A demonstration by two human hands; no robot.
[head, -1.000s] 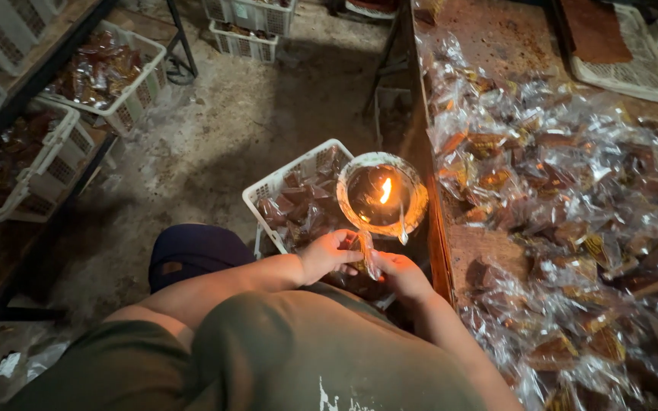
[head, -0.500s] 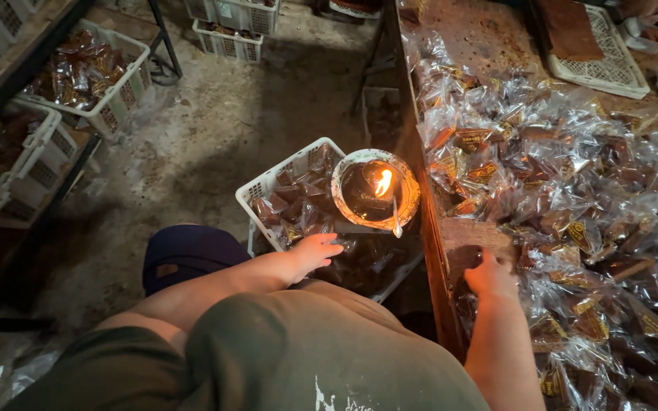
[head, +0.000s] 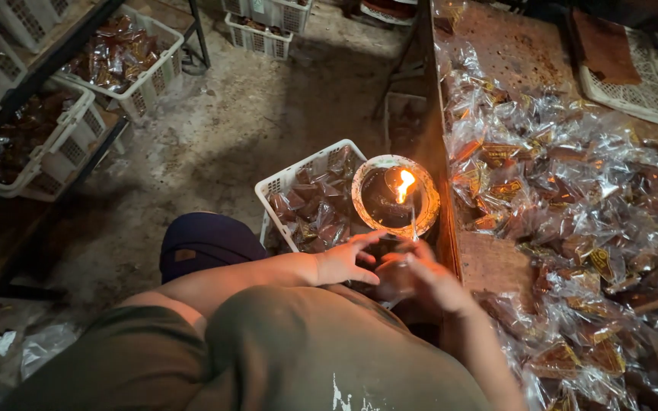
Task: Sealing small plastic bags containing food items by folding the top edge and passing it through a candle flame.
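My left hand (head: pixel 346 260) and my right hand (head: pixel 429 280) meet just below a round oil lamp (head: pixel 375 199) whose flame (head: pixel 404 184) is burning. Between them they pinch a small clear plastic packet (head: pixel 394 275) with something dark inside. Its thin upper edge (head: pixel 413 227) points up toward the flame. The lamp sits at the left edge of a wooden table (head: pixel 489 262).
The table on the right carries a heap of clear wrapped brown sweets (head: pixel 573 198) and a white tray (head: pixel 634 84). A white crate (head: pixel 283 186) of packets stands on the floor under the lamp. More filled crates (head: pixel 127 61) sit on a rack at left. A dark blue cap (head: pixel 203 243) lies by my knee.
My right hand reached out onto the table's packets, then came back to the lamp with a packet. My left hand stayed by the lamp and now touches the packet too.
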